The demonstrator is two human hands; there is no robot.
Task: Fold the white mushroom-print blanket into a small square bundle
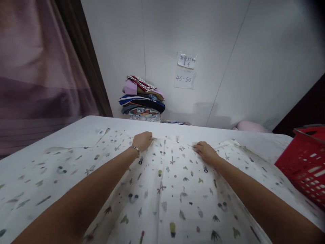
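A large white cloth (175,189) printed with small leaves, stars and other shapes is spread over the white table, with fold lines and some ripples. At its far edge my left hand (143,140), with a bracelet at the wrist, has its fingers closed on the cloth. Further right, my right hand (205,151) pinches the same far edge. Between the hands the edge runs nearly straight. Outside both hands the cloth spreads to the left and right, and its far left edge is uneven.
Behind the white table (87,123) stands a stack of folded fabrics (143,101) against the wall. A red basket (304,162) is at the right edge. Paper notes (185,79) hang on the wall. A pinkish curtain (33,67) hangs at the left.
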